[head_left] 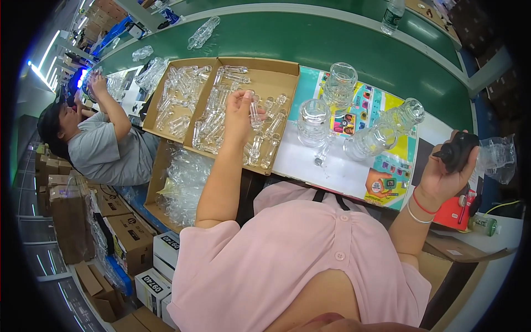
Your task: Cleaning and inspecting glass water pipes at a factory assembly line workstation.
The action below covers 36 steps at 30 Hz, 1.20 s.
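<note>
My left hand (239, 113) is over a divided cardboard tray, its fingers pinching a small clear glass tube (255, 115). Under and around it lie many similar clear glass pieces (213, 124). Off to the right, my right hand (441, 176) is wrapped round a black handheld object (461, 151) with a pointed tip; its exact kind is unclear. Right beside that object is a clear ribbed glass vessel (498, 159). Between my hands, a clear glass vessel (314, 124) and another glass vessel (339, 87) stand upright. A longer glass piece (381, 138) lies on its side.
The cardboard tray (260, 61) sits on a green bench (260, 36). A colourful printed board (354, 180) lies under the vessels. Below the tray, a box holds clear plastic bags (191, 180). A co-worker (105, 144) sits at left near stacked cartons (130, 235). A bottle (391, 19) stands behind.
</note>
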{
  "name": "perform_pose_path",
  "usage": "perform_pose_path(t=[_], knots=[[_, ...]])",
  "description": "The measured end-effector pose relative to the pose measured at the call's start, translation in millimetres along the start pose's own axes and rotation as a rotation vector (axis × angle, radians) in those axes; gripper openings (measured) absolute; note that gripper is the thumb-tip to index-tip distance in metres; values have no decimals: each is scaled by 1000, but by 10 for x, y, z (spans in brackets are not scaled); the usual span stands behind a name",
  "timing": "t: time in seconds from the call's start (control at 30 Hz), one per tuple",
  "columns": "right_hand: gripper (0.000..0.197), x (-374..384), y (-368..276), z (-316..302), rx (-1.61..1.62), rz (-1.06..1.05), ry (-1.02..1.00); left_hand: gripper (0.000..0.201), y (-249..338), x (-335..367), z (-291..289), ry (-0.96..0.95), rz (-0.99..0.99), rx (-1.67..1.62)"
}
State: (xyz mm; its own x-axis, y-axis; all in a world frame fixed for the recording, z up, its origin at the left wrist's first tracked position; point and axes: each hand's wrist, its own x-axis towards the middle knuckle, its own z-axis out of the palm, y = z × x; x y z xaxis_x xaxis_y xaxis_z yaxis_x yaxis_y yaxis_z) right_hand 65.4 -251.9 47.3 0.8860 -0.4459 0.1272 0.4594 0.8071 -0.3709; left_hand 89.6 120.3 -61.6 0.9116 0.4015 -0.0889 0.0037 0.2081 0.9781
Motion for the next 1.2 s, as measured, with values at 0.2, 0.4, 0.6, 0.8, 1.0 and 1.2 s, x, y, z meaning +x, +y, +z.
perform_pose_path(t=[0.2, 0.4, 0.6, 0.8, 1.0, 1.2], knots=[[26, 47, -23, -19, 16, 25, -26, 40, 55, -81, -119, -295, -269, -583], [29, 29, -12, 49, -12, -27, 68, 56, 500, -577, 187, -268, 20, -322], [33, -84, 52, 268, -101, -80, 93, 37, 757, -980, 475, -449, 295, -64], [40, -214, 96, 335, -216, -128, -97, 34, 775, -1132, 956, -665, 452, 71], [39, -390, 66, 424, -434, -62, -362, 36, 724, -1213, 1204, -712, 495, 26], [42, -518, 47, 530, -741, -290, -358, 37, 609, -1213, 1255, -758, 538, -167]])
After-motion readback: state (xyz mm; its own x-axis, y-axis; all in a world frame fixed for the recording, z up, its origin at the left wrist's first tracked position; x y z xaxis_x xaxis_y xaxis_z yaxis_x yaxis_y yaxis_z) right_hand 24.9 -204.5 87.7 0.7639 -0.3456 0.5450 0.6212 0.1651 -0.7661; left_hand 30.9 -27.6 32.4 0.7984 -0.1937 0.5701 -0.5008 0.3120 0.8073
